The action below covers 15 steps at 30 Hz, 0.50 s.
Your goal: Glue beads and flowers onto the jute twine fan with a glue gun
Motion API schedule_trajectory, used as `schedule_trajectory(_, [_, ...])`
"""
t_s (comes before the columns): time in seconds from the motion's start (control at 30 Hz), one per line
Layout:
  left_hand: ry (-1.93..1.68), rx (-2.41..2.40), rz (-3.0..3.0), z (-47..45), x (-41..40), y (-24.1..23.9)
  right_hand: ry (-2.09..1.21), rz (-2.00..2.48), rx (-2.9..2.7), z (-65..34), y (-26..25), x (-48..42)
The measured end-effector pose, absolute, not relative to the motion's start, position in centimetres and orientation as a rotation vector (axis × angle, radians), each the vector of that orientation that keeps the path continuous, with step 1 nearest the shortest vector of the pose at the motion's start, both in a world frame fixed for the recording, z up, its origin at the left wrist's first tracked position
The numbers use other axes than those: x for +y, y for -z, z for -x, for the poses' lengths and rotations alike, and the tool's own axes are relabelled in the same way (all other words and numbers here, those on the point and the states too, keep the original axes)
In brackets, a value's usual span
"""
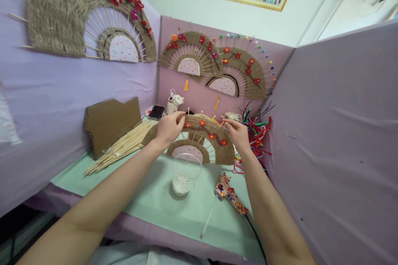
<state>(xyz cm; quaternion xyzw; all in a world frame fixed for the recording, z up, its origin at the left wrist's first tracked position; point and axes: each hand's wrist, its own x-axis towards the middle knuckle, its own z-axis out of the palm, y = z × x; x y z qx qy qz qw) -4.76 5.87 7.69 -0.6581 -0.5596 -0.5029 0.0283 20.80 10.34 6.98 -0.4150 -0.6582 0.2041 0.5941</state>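
Note:
A twine-woven craft fan (228, 155) with red flowers, a brown branch and a pink dotted half-circle stands upright on the table. My left hand (170, 129) has its fingers closed on the fan's upper left edge. At the upper right rim, my right hand (238, 133) pinches with thumb and forefinger at a stick tip; what lies between the fingertips is too small to name. White beads top a few stick ends along the upper rim. In front of the fan is a clear plastic cup (186, 169) with white beads inside. A flower-patterned glue gun (231, 194) lies to its right.
Thin bamboo sticks (124, 147) and cut cardboard (112, 124) are at the left. A phone (156, 112) and a white figurine (174, 101) stand behind. Colourful pipe cleaners (258, 136) pile up at the right. Finished fans (199, 45) hang on the cloth-covered partitions. The glue gun's cord (256, 236) runs off the front edge.

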Motion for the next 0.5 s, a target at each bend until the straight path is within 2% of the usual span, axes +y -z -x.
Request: schedule_trajectory(0.5, [1.617, -1.699, 2.04, 5.06, 5.11, -7.67, -0.302, 0.883, -1.535, -21.23, -6.12, 10.52])
